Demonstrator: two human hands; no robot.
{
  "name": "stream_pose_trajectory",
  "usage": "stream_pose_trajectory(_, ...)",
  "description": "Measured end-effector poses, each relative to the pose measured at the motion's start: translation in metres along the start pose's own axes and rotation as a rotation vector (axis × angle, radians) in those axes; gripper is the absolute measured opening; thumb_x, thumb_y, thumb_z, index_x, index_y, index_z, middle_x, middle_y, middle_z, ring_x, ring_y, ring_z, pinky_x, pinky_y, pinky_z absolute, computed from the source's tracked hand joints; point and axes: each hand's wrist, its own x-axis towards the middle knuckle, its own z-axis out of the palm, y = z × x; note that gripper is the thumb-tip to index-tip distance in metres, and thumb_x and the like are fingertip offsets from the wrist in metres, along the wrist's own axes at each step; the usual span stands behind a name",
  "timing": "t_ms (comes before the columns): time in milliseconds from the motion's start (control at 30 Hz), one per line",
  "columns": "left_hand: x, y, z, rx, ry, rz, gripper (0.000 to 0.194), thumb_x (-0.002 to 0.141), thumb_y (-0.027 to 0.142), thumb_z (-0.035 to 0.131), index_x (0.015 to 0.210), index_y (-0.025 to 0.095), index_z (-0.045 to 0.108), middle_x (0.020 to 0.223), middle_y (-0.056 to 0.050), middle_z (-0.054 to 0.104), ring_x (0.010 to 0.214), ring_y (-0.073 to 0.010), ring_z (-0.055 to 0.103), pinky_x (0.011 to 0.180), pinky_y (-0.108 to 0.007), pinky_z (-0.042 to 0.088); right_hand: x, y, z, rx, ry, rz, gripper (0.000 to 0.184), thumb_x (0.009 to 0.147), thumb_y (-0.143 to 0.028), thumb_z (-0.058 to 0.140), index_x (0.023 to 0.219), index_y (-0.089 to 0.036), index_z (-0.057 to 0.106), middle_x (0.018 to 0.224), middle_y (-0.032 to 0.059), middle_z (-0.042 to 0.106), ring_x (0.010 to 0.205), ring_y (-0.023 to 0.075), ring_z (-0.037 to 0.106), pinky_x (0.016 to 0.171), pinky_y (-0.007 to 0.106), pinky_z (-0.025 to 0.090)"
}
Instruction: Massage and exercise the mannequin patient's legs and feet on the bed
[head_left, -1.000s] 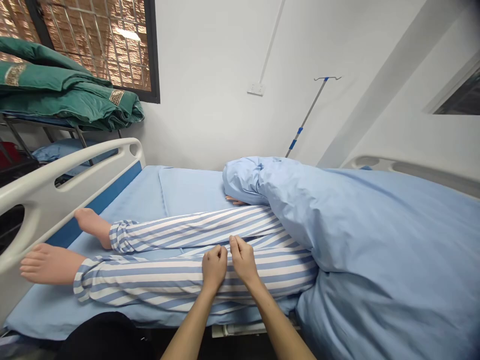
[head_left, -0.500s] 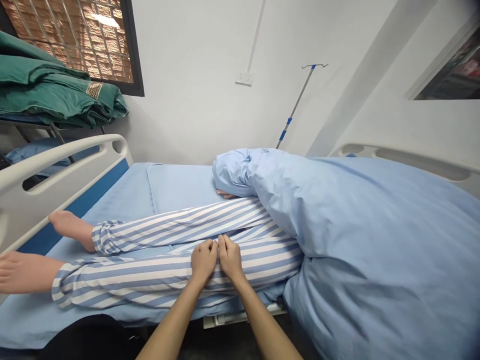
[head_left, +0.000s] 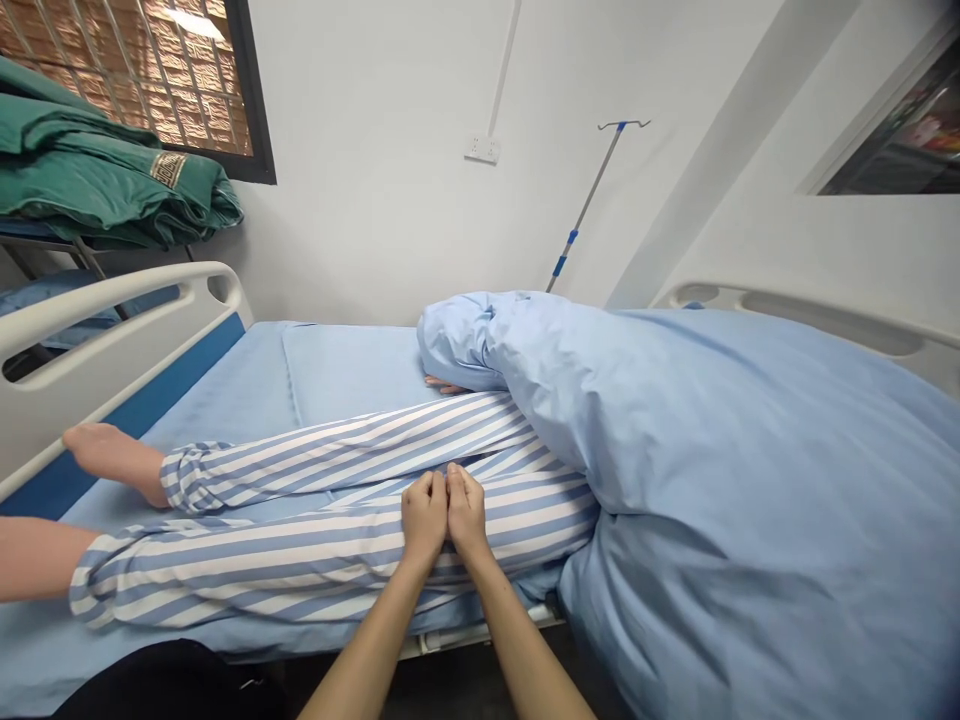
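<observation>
A patient figure lies on the bed in blue-and-white striped pyjama trousers (head_left: pixel 300 565), its bare far foot (head_left: pixel 112 460) near the side rail. The near foot is cut off by the left edge of the view. My left hand (head_left: pixel 424 518) and my right hand (head_left: pixel 466 512) sit side by side, touching each other. Both are curled and pinch the fabric of the near trouser leg. A pale blue quilt (head_left: pixel 712 450) covers the figure's upper body and hides it, with only a few fingers (head_left: pixel 442 385) showing beneath its edge.
A white bed side rail (head_left: pixel 112 345) with a blue band runs along the far side, and another rail (head_left: pixel 795 310) stands beyond the quilt. An IV pole (head_left: pixel 589 205) stands by the wall. Folded green bedding (head_left: pixel 97 180) lies on a rack below a grilled window (head_left: pixel 150 80).
The whole scene has slid left and up in the view. My hands have drawn closer and now touch, still on the near trouser leg.
</observation>
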Motion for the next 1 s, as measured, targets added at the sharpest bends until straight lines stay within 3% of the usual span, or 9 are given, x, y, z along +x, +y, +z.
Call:
stream_pose_trajectory(67, -0.002, -0.008, 0.001, 0.156, 0.005, 0.051, 0.035, 0.08, 0.036, 0.037, 0.049, 0.019, 0.037, 0.047, 0.003, 0.04, 0.05, -0.0096, 0.035, 0.053, -0.024, 0.024, 0.001, 0.001, 0.0, -0.017, 0.012, -0.01, 0.036, 0.085, -0.044, 0.039, 0.058, -0.02, 0.034, 0.054, -0.0054, 0.033, 0.052, 0.0097, 0.032, 0.05, 0.022, 0.029)
stream_pose_trajectory(200, -0.003, -0.011, 0.001, 0.259, -0.01, 0.088, 0.034, 0.083, 0.033, 0.033, 0.052, 0.019, 0.039, 0.051, 0.001, 0.046, 0.053, -0.0106, 0.039, 0.057, -0.025, 0.025, 0.003, -0.005, -0.006, -0.139, -0.039, -0.031, 0.037, 0.086, -0.044, 0.035, 0.059, -0.02, 0.037, 0.054, -0.0042, 0.038, 0.052, 0.0103, 0.036, 0.05, 0.022, 0.029)
stream_pose_trajectory(400, -0.005, -0.008, 0.001, 0.377, -0.042, 0.115, 0.033, 0.082, 0.029, 0.034, 0.051, 0.019, 0.037, 0.05, 0.001, 0.046, 0.052, -0.0107, 0.037, 0.056, -0.026, 0.022, 0.013, -0.034, -0.032, -0.495, -0.158, -0.241, 0.035, 0.089, -0.036, 0.033, 0.059, -0.02, 0.037, 0.05, -0.0052, 0.034, 0.048, 0.0097, 0.034, 0.051, 0.024, 0.024)
stream_pose_trajectory(500, -0.007, -0.008, 0.002, 0.39, -0.037, 0.121, 0.033, 0.082, 0.029, 0.034, 0.051, 0.019, 0.035, 0.049, 0.002, 0.045, 0.052, -0.0107, 0.037, 0.057, -0.025, 0.022, 0.016, -0.029, -0.037, -0.511, -0.128, -0.248, 0.036, 0.09, -0.036, 0.031, 0.058, -0.02, 0.035, 0.049, -0.0052, 0.034, 0.047, 0.0098, 0.034, 0.051, 0.024, 0.024)
stream_pose_trajectory(700, -0.008, -0.008, 0.003, 0.403, -0.033, 0.121, 0.032, 0.081, 0.028, 0.036, 0.05, 0.018, 0.035, 0.048, 0.003, 0.042, 0.052, -0.0101, 0.037, 0.057, -0.025, 0.022, 0.017, 0.003, -0.036, -0.508, -0.041, -0.16, 0.037, 0.089, -0.037, 0.032, 0.057, -0.02, 0.036, 0.05, -0.0043, 0.038, 0.049, 0.0105, 0.036, 0.051, 0.024, 0.024)
stream_pose_trajectory(867, -0.001, -0.004, 0.005, 0.346, -0.068, 0.069, 0.032, 0.077, 0.028, 0.039, 0.047, 0.017, 0.035, 0.045, 0.004, 0.037, 0.05, -0.0092, 0.033, 0.053, -0.024, 0.02, 0.018, 0.004, -0.037, -0.442, -0.025, -0.142, 0.037, 0.089, -0.037, 0.032, 0.057, -0.02, 0.037, 0.051, -0.0043, 0.038, 0.051, 0.0104, 0.036, 0.052, 0.023, 0.025)
stream_pose_trajectory(1000, 0.009, 0.016, 0.012, 0.198, -0.151, 0.042, 0.034, 0.074, 0.029, 0.04, 0.043, 0.017, 0.033, 0.042, 0.005, 0.03, 0.047, -0.0074, 0.03, 0.05, -0.023, 0.021, 0.018, 0.004, -0.039, -0.371, -0.002, -0.137, 0.036, 0.088, -0.038, 0.032, 0.058, -0.019, 0.037, 0.052, -0.0041, 0.039, 0.052, 0.0107, 0.037, 0.052, 0.023, 0.027)
